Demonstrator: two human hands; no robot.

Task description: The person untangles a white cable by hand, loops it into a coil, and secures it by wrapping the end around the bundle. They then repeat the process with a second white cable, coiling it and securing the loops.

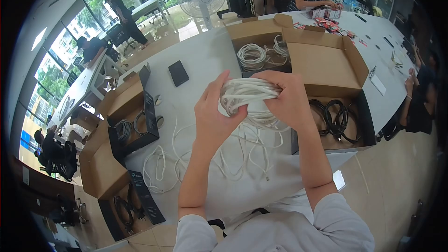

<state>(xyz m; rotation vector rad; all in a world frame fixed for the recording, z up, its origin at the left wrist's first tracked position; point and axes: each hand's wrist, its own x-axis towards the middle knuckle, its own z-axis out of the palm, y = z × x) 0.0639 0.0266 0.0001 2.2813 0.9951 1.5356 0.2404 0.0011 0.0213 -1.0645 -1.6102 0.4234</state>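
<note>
Between my two hands a coiled white cable (249, 89) is held up above the table. My left hand (212, 112) grips the left end of the coil, its thumb pressed against the front and its fingers behind. On the other end, my right hand (289, 98) closes round the bundle with the thumb underneath. Below lie more loose white cables (228, 161), tangled across the white tabletop, one with a plug at its end. Part of this pile is hidden behind my hands and forearms.
Open cardboard boxes stand around: one with white coils (252, 56) at the back, one with black cables (335, 119) on the right, one with grey cables (123, 129) and another with black cords (123, 210) on the left. A dark phone-like slab (178, 73) lies behind. Several people sit or stand nearby.
</note>
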